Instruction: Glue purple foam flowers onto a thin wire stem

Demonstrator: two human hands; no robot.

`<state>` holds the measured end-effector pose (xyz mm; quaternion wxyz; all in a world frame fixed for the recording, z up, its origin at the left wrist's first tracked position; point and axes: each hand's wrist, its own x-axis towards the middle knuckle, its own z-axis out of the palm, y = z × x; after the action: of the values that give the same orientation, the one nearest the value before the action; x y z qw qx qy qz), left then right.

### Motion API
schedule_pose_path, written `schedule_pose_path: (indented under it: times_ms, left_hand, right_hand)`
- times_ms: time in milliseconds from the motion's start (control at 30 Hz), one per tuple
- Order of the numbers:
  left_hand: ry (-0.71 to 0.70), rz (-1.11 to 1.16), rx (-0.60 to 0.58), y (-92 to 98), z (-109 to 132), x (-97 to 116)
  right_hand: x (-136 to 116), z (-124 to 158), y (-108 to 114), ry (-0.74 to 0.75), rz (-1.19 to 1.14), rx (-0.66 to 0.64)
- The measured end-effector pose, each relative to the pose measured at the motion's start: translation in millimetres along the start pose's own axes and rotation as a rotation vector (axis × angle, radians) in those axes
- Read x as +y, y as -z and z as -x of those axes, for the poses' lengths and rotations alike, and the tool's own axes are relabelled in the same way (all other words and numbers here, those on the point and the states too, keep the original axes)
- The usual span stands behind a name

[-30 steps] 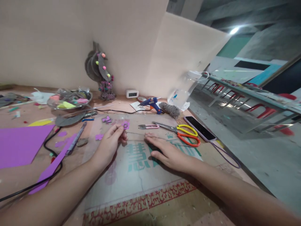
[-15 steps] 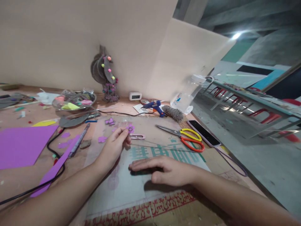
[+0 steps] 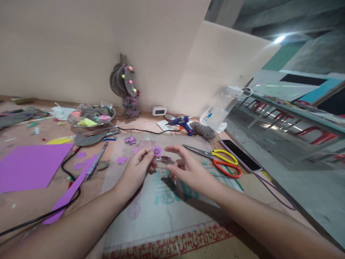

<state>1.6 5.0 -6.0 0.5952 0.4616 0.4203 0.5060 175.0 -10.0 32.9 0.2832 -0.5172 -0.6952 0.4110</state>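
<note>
My left hand (image 3: 140,163) is closed in a pinch, with a small purple flower cutout (image 3: 157,151) at its fingertips. A small grey ring shape sits on the flower. Close by on its right, my right hand (image 3: 185,163) is raised with thumb and index finger apart; its other fingers curl inward. A faint thin strand seems to run between the hands. Pink thread snips (image 3: 164,158) lie between them, just past the fingertips. Another purple flower cutout (image 3: 122,160) rests left of my left hand, and purple pieces with grey edging (image 3: 130,140) lie behind.
Scissors (image 3: 225,161) with yellow and orange handles and a phone (image 3: 240,155) lie right. Behind are a blue glue gun (image 3: 182,124), grey twine (image 3: 203,131) and a water bottle (image 3: 219,109). Purple sheet (image 3: 32,167), a pen (image 3: 96,160), a black cable (image 3: 63,167) and a filled bowl (image 3: 111,117) occupy the left.
My right hand has risen from low over the printed sheet toward my left hand, its thumb and index finger spreading. My left hand keeps its pinch by the flower. The view has shifted slightly.
</note>
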Motion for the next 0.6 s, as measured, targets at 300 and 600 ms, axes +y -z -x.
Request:
schedule_pose_path:
  times_ms: [300,600]
  left_hand:
    - [0.04,-0.035,-0.03,-2.9,1,2]
    - [0.053,-0.047,0.007,-0.5,3,5]
  right_hand:
    - [16,-14,10,0.133,0.273,0.125]
    - [27,-16,27,0.158,0.585,0.092]
